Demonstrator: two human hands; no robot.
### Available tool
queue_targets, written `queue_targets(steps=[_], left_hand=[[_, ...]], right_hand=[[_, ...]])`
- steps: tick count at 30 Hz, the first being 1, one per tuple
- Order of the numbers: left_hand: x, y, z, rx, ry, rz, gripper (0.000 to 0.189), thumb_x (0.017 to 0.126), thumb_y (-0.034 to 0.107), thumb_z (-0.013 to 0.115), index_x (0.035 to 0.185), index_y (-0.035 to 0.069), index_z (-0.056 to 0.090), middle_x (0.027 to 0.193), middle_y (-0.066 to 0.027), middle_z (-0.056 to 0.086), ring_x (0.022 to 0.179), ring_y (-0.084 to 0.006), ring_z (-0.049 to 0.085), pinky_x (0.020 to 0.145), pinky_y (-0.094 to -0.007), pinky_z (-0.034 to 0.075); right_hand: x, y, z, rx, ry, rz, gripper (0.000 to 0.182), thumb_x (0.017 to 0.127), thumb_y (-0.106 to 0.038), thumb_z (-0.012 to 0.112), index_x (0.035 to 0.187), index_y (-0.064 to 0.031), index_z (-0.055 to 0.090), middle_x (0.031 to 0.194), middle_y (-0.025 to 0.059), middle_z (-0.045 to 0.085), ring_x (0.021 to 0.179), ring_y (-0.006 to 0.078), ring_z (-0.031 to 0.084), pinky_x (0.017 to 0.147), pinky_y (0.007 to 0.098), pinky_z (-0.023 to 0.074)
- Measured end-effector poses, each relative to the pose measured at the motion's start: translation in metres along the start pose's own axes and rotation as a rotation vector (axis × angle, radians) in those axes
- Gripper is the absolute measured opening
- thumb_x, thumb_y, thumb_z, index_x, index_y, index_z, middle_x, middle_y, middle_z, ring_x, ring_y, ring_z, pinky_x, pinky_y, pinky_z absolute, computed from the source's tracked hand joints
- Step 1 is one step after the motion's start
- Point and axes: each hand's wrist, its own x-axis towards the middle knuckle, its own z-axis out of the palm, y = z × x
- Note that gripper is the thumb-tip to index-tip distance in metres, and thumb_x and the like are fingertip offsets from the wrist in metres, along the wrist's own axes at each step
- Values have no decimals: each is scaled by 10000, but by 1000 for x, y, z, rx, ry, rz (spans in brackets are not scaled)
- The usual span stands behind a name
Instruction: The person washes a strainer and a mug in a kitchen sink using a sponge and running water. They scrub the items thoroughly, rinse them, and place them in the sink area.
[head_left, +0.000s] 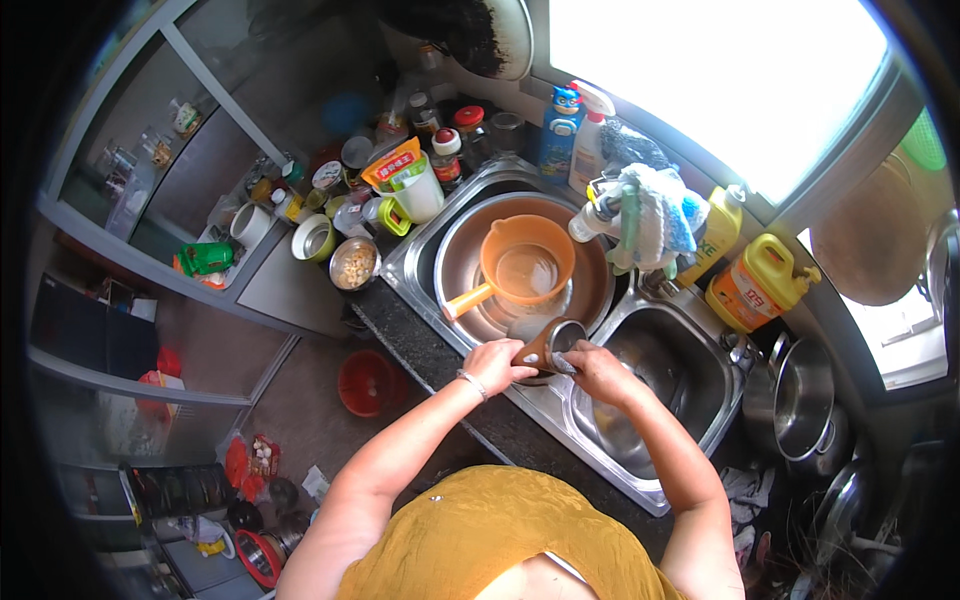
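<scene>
My left hand (491, 367) grips a brown cup-like vessel (534, 351) with a shiny, metallic-looking inside, tilted over the ridge between the two sink bowls. At its rim, my right hand (602, 373) pinches a small grey cloth or scrubber (562, 364); the fingertips are partly hidden. Just beyond the hands, a large steel basin (459, 281) sits in the left sink bowl with water in it. An orange plastic ladle (527, 259) rests in this basin, its handle lying towards the rim. Below my right hand is the right sink bowl (694, 375), with blurred contents.
Cloths and gloves (652, 210) hang over the faucet. Behind the sink stand a spray bottle (589, 146) and a yellow detergent jug (757, 285). Jars and a bowl of pale pieces (355, 264) crowd the left counter. Steel pots (802, 397) stand right; a red bucket (367, 382) is on the floor.
</scene>
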Motion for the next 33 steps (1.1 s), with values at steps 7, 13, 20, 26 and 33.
queue_targets(steps=[7,13,20,26,33], left_hand=[[-14,-30,-26,-274,53,-96,354,742,288,739,952,25,631,822,-131,661,771,-224,647,726,-334,488],[-28,-54,-37,-434,118,-158,392,744,347,742,983,51,649,870,-118,674,827,-230,655,757,-338,491],[-35,-90,-52,-541,43,-182,321,753,244,749,966,29,641,860,-70,673,801,-112,618,753,-298,485],[-40,-128,-77,-481,3,-79,353,739,328,745,822,15,604,740,-128,627,682,-233,621,642,-346,474],[-38,-177,-110,-385,-108,62,381,732,395,711,805,50,567,828,-111,606,800,-310,609,691,-409,481]], right_hand=[[1,45,-33,198,399,344,297,766,-26,621,1062,-6,613,840,173,620,740,254,603,697,337,477],[36,19,-19,-103,367,326,360,781,-160,640,1125,-68,584,975,136,596,844,302,605,752,393,487],[139,-50,-13,-53,492,41,256,803,-101,627,1058,-79,616,896,116,597,772,279,627,681,359,505],[270,-91,-10,-274,421,-60,190,808,-125,614,992,-86,642,906,125,590,833,304,609,712,386,497],[430,-106,8,-659,164,5,188,839,-153,536,952,-108,679,1004,112,625,998,268,594,812,370,502]])
